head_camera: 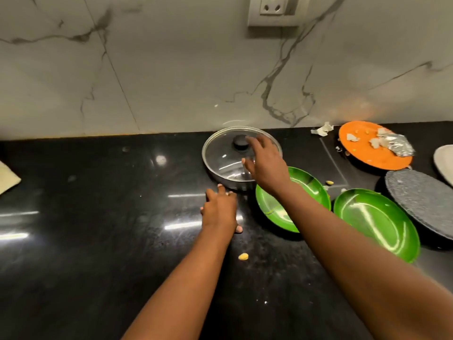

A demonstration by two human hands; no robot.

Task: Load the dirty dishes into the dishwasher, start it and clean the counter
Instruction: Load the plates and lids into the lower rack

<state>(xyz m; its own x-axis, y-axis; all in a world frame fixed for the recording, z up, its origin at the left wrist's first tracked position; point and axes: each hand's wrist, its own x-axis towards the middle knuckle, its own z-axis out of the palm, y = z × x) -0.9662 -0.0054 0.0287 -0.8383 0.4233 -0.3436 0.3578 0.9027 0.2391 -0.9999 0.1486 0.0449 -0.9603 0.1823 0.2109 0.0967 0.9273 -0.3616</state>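
Observation:
A steel pan (228, 181) with a glass lid (220, 158) and a black knob (240, 143) stands on the black counter (110, 241) by the wall. My right hand (263, 163) hovers spread over the lid, fingers near the knob, holding nothing. My left hand (219, 211) rests on the counter just in front of the pan, fingers reaching its base. Two green plates (316, 190) (377, 222) lie right of the pan. An orange plate (367, 153) with scraps and foil sits at the back right.
A grey speckled plate (424, 202) and a white dish's edge (445, 163) lie at the far right. Paper scraps (322, 130) sit by the wall and a yellow crumb (243, 256) by my left arm. A cloth corner (7, 177) shows at the left edge.

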